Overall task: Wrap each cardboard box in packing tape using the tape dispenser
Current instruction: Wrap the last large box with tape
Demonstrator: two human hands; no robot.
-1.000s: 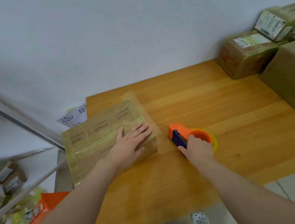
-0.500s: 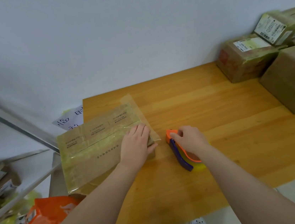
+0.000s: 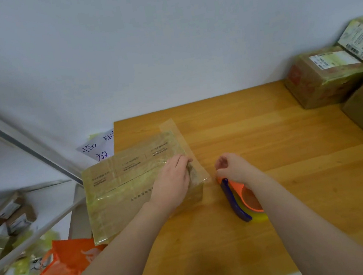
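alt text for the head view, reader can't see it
A person's left hand presses on a tape-wrapped brown cardboard box at the left end of a wooden table, the right hand curled over an orange and blue tape dispenser. More taped boxes sit far right.

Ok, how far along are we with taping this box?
Done: the cardboard box already shows glossy tape across its top, and the stacked boxes at far right look wrapped. In hand: the left hand presses the box's right end, where a tape strip overhangs; the right hand is at the tape dispenser. Left: sticking that overhang down.
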